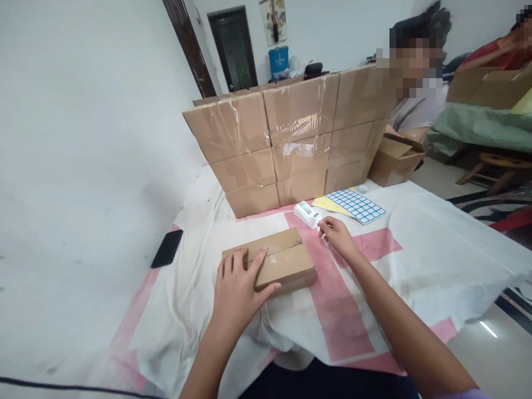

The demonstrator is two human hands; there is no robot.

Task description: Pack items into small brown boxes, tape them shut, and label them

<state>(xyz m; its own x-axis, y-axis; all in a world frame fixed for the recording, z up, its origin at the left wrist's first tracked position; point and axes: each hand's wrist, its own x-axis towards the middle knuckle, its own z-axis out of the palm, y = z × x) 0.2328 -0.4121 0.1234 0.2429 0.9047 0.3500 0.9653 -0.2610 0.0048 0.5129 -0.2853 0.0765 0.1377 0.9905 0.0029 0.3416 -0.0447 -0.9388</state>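
At the 9 o'clock edge of the cloth-covered table lies a dark flat object, and next the left hand rests with grip open, fingers spread over the 8 o'clock side of the small carton, which lies on the table. From that carton, the taped carton wall stands at 12, a white device at 1, then the right hand just beside it, fingertips pinched closed, any held item impossible to tell; a blue-gridded sheet lies at 2.
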